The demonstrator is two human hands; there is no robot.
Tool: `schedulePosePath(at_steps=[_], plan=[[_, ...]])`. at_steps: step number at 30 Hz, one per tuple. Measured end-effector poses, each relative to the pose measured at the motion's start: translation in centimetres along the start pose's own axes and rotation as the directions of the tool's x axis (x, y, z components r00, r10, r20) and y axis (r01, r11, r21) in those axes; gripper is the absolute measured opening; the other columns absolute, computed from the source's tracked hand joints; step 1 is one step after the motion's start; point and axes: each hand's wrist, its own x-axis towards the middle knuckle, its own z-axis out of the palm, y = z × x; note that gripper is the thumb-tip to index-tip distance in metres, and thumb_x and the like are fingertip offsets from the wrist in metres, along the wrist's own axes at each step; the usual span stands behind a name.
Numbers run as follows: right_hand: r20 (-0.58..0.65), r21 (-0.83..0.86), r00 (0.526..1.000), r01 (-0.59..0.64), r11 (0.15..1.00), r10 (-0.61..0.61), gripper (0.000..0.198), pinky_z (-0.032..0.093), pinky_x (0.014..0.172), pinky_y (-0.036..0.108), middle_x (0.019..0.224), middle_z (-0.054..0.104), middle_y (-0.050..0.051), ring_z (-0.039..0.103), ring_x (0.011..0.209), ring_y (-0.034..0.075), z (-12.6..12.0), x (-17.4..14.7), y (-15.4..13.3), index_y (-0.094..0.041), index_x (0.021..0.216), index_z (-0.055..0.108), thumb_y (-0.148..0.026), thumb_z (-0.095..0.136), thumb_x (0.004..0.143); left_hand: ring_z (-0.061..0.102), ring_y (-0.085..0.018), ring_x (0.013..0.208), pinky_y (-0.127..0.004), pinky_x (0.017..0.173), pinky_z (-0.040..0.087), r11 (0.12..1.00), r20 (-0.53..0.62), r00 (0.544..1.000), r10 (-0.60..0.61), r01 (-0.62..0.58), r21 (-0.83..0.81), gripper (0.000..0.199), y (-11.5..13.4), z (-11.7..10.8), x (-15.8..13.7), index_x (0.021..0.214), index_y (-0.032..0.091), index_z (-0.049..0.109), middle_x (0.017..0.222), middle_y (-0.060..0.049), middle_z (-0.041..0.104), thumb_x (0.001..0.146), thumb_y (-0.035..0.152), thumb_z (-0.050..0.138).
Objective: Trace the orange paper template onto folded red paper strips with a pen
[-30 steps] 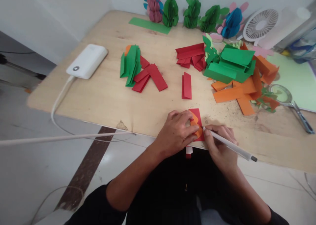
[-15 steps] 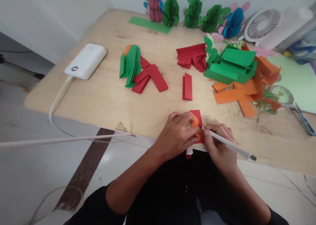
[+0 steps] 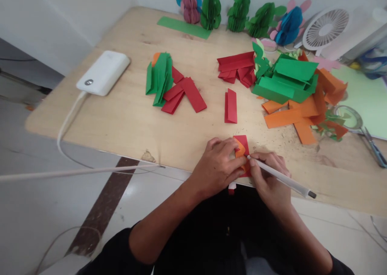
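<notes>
At the table's near edge, a small red folded paper (image 3: 244,140) lies with an orange paper cutout (image 3: 240,147) on top of it. My left hand (image 3: 218,162) pins the cutout against the red paper with bent fingers, hiding part of both. A white pen (image 3: 286,179) is gripped in my right hand (image 3: 270,173). Its tip touches down at the right side of the cutout, and its dark end points to the lower right. Just beyond the hands rests another folded red strip (image 3: 231,106).
Folded green papers (image 3: 159,77) and red strips (image 3: 194,94) lie left of centre. Green (image 3: 290,79) and orange folded papers (image 3: 284,117) are heaped on the right, near scissors (image 3: 373,146). A white power bank (image 3: 104,73) trails a cable. Paper figures (image 3: 211,10) and a fan (image 3: 325,28) line the back.
The view has shifted slightly. Both hands keep their places on the papers, and the pen tip stays at the cutout's edge with hardly any visible movement.
</notes>
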Motion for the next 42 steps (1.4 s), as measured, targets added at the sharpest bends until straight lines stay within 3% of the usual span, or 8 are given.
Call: schedulePosePath(at_steps=[10, 19, 42], plan=[[-0.021, -0.018, 0.998, 0.064, 0.998, -0.064, 0.006, 0.042, 0.075, 0.033, 0.077, 0.068, 0.0, 0.06, 0.072, 0.016, 0.03, 0.24, -0.03, -0.023, 0.085, 0.059, -0.022, 0.057, 0.09, 0.05, -0.025, 0.118, -0.044, 0.1, 0.034, 1.0, 0.006, 1.0, -0.009, 0.009, -0.002, 0.019, 0.05, -0.04, 0.02, 0.104, 0.021, 0.066, 0.117, -0.011, 0.056, 0.093, 0.031, 0.054], [0.008, 0.017, 1.0, 0.0, 1.0, 0.0, 0.009, 0.044, 0.073, 0.034, 0.078, 0.069, 0.0, 0.062, 0.074, 0.017, -0.07, 0.36, 0.22, -0.024, 0.084, 0.061, -0.026, 0.055, 0.091, 0.051, -0.025, 0.116, -0.045, 0.1, 0.034, 1.0, 0.003, 1.0, -0.011, 0.011, -0.007, 0.018, 0.06, -0.05, 0.02, 0.101, 0.022, 0.065, 0.117, -0.011, 0.056, 0.094, 0.032, 0.051], [0.002, 0.007, 1.0, -0.028, 1.0, 0.027, 0.01, 0.044, 0.075, 0.036, 0.08, 0.069, 0.001, 0.062, 0.076, 0.018, 0.06, 0.01, 0.42, -0.024, 0.085, 0.061, -0.028, 0.055, 0.091, 0.05, -0.025, 0.118, -0.045, 0.101, 0.034, 1.0, 0.005, 1.0, -0.01, 0.01, 0.0, 0.017, 0.01, 0.01, 0.01, 0.101, 0.022, 0.065, 0.117, -0.009, 0.056, 0.093, 0.032, 0.053]])
